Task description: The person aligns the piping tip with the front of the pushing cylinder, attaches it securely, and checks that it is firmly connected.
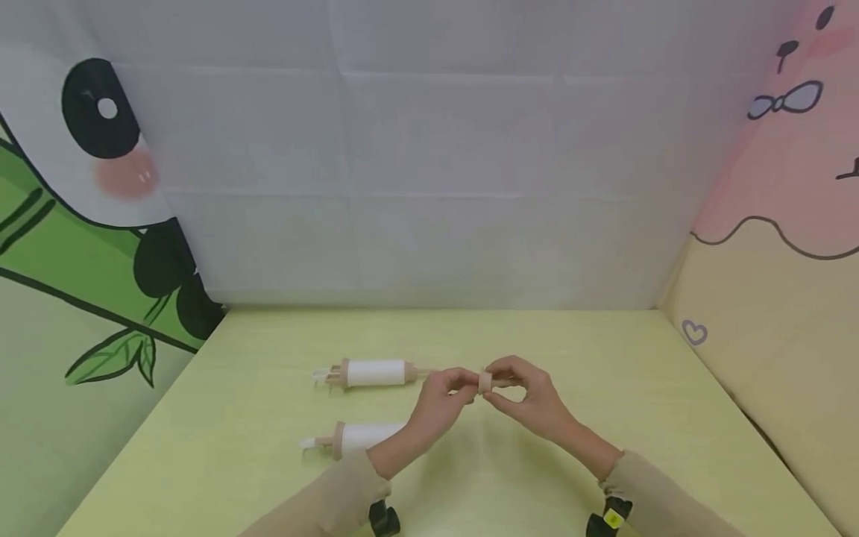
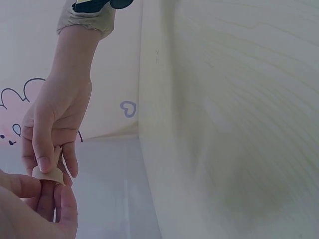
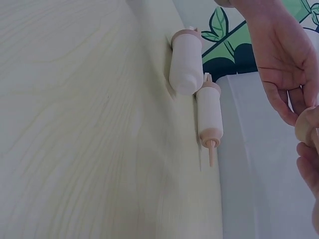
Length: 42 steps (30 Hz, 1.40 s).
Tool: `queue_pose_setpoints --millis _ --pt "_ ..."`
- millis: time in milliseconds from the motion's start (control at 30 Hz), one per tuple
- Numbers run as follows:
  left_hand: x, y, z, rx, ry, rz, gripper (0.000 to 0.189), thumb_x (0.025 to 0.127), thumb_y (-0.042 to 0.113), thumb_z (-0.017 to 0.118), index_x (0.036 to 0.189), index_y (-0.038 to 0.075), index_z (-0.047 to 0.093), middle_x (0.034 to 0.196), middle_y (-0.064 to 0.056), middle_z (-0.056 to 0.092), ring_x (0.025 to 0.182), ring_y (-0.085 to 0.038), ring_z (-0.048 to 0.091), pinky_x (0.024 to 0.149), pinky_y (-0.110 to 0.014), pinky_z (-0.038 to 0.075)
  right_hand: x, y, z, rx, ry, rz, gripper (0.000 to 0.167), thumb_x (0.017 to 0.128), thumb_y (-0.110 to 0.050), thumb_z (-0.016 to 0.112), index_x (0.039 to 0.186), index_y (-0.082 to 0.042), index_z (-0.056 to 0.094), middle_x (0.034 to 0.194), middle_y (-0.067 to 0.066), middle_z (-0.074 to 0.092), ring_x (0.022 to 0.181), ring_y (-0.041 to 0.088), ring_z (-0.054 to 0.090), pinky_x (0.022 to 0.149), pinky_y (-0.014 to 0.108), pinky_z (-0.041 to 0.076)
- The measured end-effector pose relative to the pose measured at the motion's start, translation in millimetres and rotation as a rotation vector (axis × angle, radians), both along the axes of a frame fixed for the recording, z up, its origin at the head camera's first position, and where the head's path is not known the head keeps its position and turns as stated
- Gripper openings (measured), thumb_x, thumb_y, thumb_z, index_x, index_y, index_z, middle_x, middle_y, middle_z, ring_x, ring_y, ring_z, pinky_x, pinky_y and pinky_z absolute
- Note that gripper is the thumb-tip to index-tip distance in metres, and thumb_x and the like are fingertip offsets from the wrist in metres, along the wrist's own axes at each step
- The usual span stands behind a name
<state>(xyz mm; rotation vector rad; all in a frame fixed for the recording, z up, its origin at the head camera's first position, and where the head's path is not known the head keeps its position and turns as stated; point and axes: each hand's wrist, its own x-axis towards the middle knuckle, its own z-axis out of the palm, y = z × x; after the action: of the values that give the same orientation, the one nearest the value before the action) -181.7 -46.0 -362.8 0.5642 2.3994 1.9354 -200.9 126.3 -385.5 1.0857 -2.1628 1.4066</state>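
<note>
I had left hand and right hand both pinching a beige round cap, thin beige stem pointing right; far white cylindrical bottle lay nearer left.

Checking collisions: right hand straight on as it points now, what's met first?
Past the beige piece it holds, the right hand would likely meet the left hand first; exact depth is unclear.

Wrist views near, seemingly sideways
</note>
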Motion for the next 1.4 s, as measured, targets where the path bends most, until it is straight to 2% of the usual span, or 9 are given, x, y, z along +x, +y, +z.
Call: queue_pose_setpoints --millis 100,333,467,600,767,867,1033,1200,1400 --pt "-0.4 -0.8 -2.7 0.009 -0.003 -0.017 0.016 0.088 -0.002 0.052 0.093 -0.009 0.065 0.094 -0.020 0.065 0.090 -0.030 0.060 0.073 -0.028 0.052 0.1 0.0 -1.5 -0.002 0.018 0.016 0.030 0.072 0.011 0.069 0.099 0.004 0.057 0.092 0.015 0.062 0.083 0.025 0.063 0.070 0.039 0.053" --pt "-16.4 -2.5 -25.1 0.031 -0.036 -0.029 0.015 0.089 0.004 0.054 0.092 -0.004 0.066 0.096 -0.015 0.066 0.092 -0.024 0.060 0.075 -0.028 0.052 0.9 -0.9 -1.7 0.002 0.016 0.001 0.029 0.072 0.009 0.070 0.098 0.002 0.058 0.091 0.013 0.062 0.082 0.020 0.061 0.068 0.040 0.053" --pt "-20.3 -4.1 -29.2 0.032 -0.055 -0.044 0.016 0.089 0.007 0.055 0.093 -0.003 0.067 0.097 -0.014 0.066 0.093 -0.021 0.060 0.076 -0.029 0.052 2.1 -1.1 -1.1 0.008 0.008 -0.006 0.029 0.072 0.008 0.070 0.097 0.001 0.058 0.090 0.012 0.063 0.083 0.021 0.061 0.068 0.040 0.053" --pt "-21.2 -5.7 -27.2 0.031 -0.058 -0.061 0.016 0.089 0.006 0.055 0.092 -0.005 0.066 0.098 -0.016 0.066 0.095 -0.024 0.060 0.076 -0.031 0.052 3.0 -1.2 0.7 0.003 0.019 0.001 0.029 0.071 0.009 0.070 0.097 0.002 0.058 0.090 0.012 0.062 0.082 0.023 0.061 0.067 0.038 0.053" --pt "-14.4 -8.4 -12.5 0.014 -0.037 -0.064 0.016 0.088 0.000 0.053 0.092 -0.008 0.066 0.095 -0.020 0.065 0.092 -0.028 0.061 0.075 -0.032 0.052 2.6 -0.3 1.8 -0.003 0.044 0.024 0.030 0.071 0.010 0.070 0.097 0.003 0.058 0.090 0.014 0.061 0.079 0.024 0.060 0.065 0.035 0.053" --pt "-16.1 -12.2 -13.0 0.001 -0.030 -0.063 0.016 0.089 0.001 0.053 0.094 -0.006 0.066 0.096 -0.017 0.066 0.091 -0.027 0.061 0.075 -0.030 0.052 2.1 1.4 1.5 -0.002 0.056 0.022 0.030 0.071 0.011 0.070 0.097 0.004 0.057 0.089 0.014 0.061 0.078 0.023 0.059 0.064 0.034 0.053" --pt "-25.9 -27.7 -24.3 -0.071 0.037 -0.037 0.015 0.089 0.006 0.055 0.095 0.002 0.068 0.097 -0.010 0.067 0.092 -0.023 0.061 0.074 -0.023 0.050 0.8 3.2 0.3 -0.003 0.049 0.005 0.031 0.070 0.011 0.071 0.097 0.004 0.057 0.088 0.014 0.061 0.076 0.022 0.060 0.064 0.032 0.053" --pt "-25.8 -54.1 -27.0 -0.214 0.138 0.008 0.014 0.086 0.004 0.058 0.096 0.005 0.068 0.098 -0.007 0.067 0.091 -0.022 0.061 0.072 -0.023 0.050 0.8 4.9 -1.0 -0.003 0.028 -0.003 0.031 0.071 0.010 0.070 0.098 0.004 0.057 0.088 0.014 0.062 0.076 0.022 0.060 0.065 0.033 0.053" --pt "-22.3 -85.9 -30.2 -0.381 0.149 0.008 0.015 0.086 0.008 0.060 0.099 0.003 0.066 0.100 -0.007 0.066 0.094 -0.025 0.060 0.069 -0.023 0.050 -0.5 9.4 -1.2 0.008 0.047 -0.021 0.031 0.070 0.010 0.071 0.098 0.004 0.058 0.088 0.014 0.062 0.077 0.023 0.060 0.065 0.033 0.053"
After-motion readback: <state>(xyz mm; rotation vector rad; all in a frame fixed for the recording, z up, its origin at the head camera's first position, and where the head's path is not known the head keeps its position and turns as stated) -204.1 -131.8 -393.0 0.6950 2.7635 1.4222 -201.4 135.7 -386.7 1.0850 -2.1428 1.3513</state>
